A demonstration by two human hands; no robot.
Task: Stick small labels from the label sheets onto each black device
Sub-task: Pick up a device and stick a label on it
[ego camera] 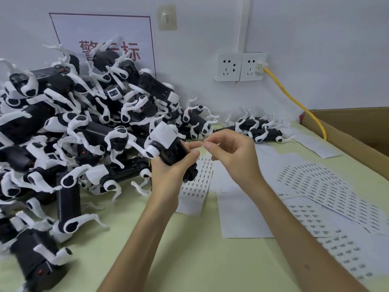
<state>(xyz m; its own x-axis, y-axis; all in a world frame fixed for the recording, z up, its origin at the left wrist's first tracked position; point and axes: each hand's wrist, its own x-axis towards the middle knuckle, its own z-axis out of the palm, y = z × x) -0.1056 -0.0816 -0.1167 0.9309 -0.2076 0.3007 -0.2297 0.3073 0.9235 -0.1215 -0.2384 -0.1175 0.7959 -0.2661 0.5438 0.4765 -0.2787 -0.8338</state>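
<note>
Black device point(172, 150) is off the table, held up in the left hand point(168, 173) over the middle of the work area, white head end pointing up-left, black body angled down-right. Left fingers point(192, 153) are curled round the body, thumb on the near side.

Right hand point(231, 152) is just right of it at the same height. Thumb and forefinger are pressed together on a small label point(203, 143), right beside the left fingertips. The label is too tiny to read, and it is not on the device yet. The other right fingers are loosely curled.

Directly under the hands a label sheet point(200, 180) lies flat on the table point(189, 260), with rows of printed labels and part of it already bare. More label sheets point(328, 190) are fanned out to the right, overlapping, and blank backing paper point(242, 218) sits between them.

On the left a big pile of devices point(73, 127), black bodies with white legs, is heaped against the wall. A small group of devices point(261, 128) lies at the back of the table, well apart from the pile.

A cardboard box point(357, 131) sits at the right edge. On the wall are a double socket point(240, 67) with a yellow cable point(294, 102) plugged in, a red-bordered sign point(105, 34) behind the pile, and a hook point(166, 16) above.
</note>
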